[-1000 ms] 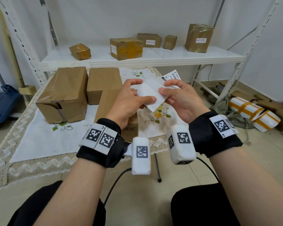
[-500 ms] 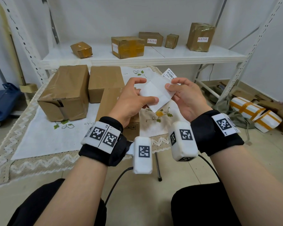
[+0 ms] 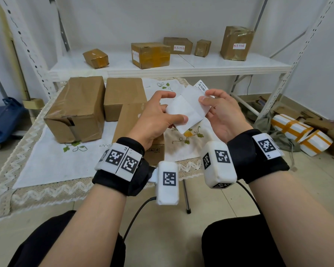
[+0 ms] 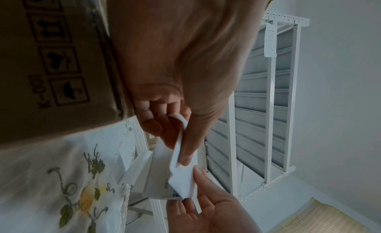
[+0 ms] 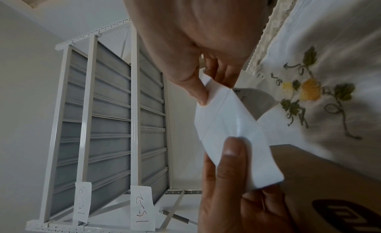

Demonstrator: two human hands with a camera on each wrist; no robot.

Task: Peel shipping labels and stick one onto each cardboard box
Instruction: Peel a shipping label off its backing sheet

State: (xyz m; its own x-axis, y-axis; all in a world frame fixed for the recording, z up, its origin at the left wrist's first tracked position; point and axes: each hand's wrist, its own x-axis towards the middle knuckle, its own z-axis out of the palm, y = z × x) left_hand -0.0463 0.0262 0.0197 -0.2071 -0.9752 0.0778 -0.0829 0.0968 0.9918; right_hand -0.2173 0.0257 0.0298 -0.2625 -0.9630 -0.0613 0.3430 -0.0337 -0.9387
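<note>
My two hands hold a white label sheet above the table, its blank side towards me. Its printed barcode end sticks up behind. My left hand pinches the sheet's left part between thumb and fingers. My right hand pinches the upper right edge. The left wrist view shows the sheet folded open between the two thumbs. In the right wrist view the sheet runs from my right thumb to the left thumb. On the table stand a large taped box, a second box and a third box under my left hand.
The table has a white embroidered cloth. Behind it a white shelf carries several small boxes, some with labels. White parcels with orange tape lie on the floor at the right. A blue cart stands at the left.
Both hands have drifted slightly up and to the right with the sheet. The grips look the same.
</note>
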